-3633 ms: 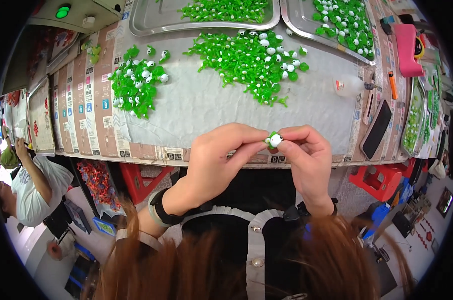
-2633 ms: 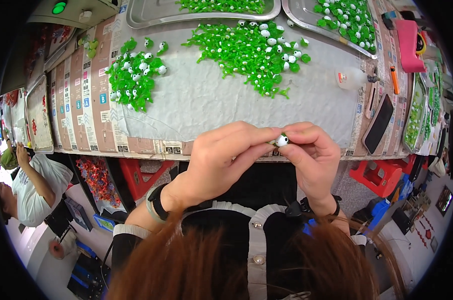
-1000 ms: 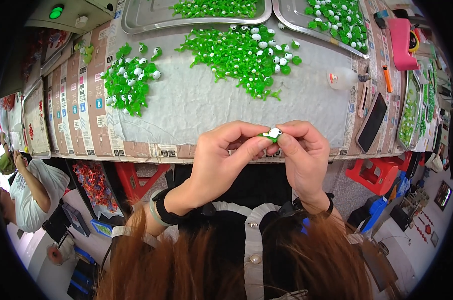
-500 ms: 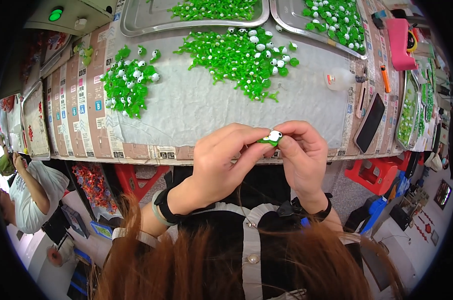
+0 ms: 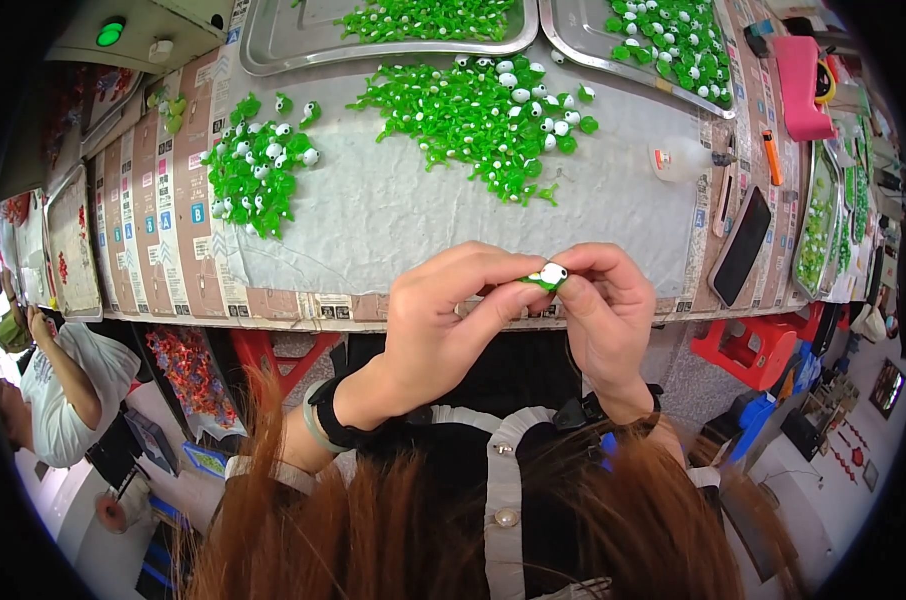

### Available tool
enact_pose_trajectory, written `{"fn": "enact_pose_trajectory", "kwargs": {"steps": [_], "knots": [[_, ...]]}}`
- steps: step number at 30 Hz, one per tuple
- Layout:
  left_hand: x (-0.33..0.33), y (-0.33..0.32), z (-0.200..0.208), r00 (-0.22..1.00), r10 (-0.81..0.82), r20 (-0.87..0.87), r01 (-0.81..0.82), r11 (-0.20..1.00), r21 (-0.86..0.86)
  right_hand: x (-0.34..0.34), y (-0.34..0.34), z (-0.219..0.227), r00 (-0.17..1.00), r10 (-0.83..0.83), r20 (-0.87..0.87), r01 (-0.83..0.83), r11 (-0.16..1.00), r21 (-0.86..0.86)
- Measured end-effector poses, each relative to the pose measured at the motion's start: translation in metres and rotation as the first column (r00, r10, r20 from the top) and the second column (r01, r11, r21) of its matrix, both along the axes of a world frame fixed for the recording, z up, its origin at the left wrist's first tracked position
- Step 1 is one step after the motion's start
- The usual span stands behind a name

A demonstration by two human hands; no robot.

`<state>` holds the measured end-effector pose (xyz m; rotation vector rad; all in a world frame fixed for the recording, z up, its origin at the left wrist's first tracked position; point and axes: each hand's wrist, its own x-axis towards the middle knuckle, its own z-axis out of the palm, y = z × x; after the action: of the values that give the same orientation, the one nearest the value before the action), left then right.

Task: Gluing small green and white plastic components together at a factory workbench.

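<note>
Head view: 2 bare hands meet at the near edge of the grey sheet (image 5: 373, 255), which serves as the reference for all positions below.

Left hand (image 5: 438, 305): thumb and index finger pinch the green-and-white piece (image 5: 551, 274) from its left side; the remaining fingers are curled and partly hidden.

Right hand (image 5: 613, 310): thumb and index finger grip the same piece from its right side; the other fingers are folded toward the palm.

Workpiece position: the piece appears against the near edge of the sheet, between the 2 sets of fingertips. Its white ball bears a black dot and faces right. Height above the sheet cannot be told.

Surrounding items:
1. Central pile (image 5: 463, 125) of green parts: far half of the sheet, with white balls along its right side.
2. Left pile (image 5: 258, 175) of green parts with white balls: left end of the sheet.
3. 2 metal trays (image 5: 393, 58), holding similar parts: far edge of the sheet.
4. Translucent bottle (image 5: 681, 160): right edge of the sheet.
5. Dark phone (image 5: 740, 245): right of the sheet, set obliquely.
6. Orange tool (image 5: 771, 157): right of the sheet, farther back than the phone.
</note>
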<state>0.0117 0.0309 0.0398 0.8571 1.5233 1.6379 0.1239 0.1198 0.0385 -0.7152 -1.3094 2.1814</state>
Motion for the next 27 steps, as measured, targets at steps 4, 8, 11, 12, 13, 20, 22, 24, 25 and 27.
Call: {"fn": "enact_pose_trajectory", "kwargs": {"steps": [4,8,11,12,13,20,22,24,25,27], "knots": [[-0.0018,-0.0022,0.0004,0.996,-0.017,0.089,0.021,0.998,-0.051,0.0004,-0.0002,-0.0026,1.000,0.005,-0.019,-0.004,1.000,0.002],[-0.0068,-0.0017,0.0050,0.973,-0.050,0.227,0.077,0.991,-0.113,-0.0002,0.0036,-0.0039,1.000,0.008,-0.027,-0.007,0.998,0.065],[-0.0055,-0.0025,0.0067,0.969,-0.031,0.245,0.056,0.994,-0.095,-0.0005,0.0041,-0.0045,0.997,0.022,-0.068,-0.019,0.999,0.048],[-0.0050,-0.0024,0.0071,0.970,-0.030,0.239,0.053,0.994,-0.093,-0.0005,0.0043,-0.0049,0.995,0.029,-0.093,-0.027,0.999,0.026],[-0.0044,-0.0024,0.0074,0.972,-0.028,0.234,0.051,0.994,-0.092,0.0000,0.0042,-0.0049,0.995,0.031,-0.094,-0.028,0.999,0.026],[-0.0013,-0.0040,0.0014,0.981,-0.029,0.191,0.044,0.996,-0.075,0.0024,0.0045,-0.0020,0.996,0.059,-0.062,-0.054,0.995,0.082],[-0.0012,-0.0061,0.0038,0.994,-0.029,0.106,0.036,0.998,-0.059,0.0023,0.0050,-0.0010,0.995,0.075,-0.067,-0.067,0.991,0.112],[-0.0042,-0.0042,0.0045,0.999,-0.030,-0.029,0.029,0.999,-0.030,0.0032,0.0064,-0.0039,0.995,0.089,-0.054,-0.075,0.973,0.217],[-0.0056,-0.0030,0.0046,0.986,-0.023,-0.163,0.023,1.000,0.000,0.0027,0.0063,-0.0026,0.995,0.087,-0.054,-0.073,0.973,0.218],[-0.0054,-0.0011,0.0007,0.964,0.007,-0.266,0.003,0.999,0.035,0.0007,0.0053,-0.0004,0.999,0.037,-0.024,-0.036,0.999,0.041]]}}
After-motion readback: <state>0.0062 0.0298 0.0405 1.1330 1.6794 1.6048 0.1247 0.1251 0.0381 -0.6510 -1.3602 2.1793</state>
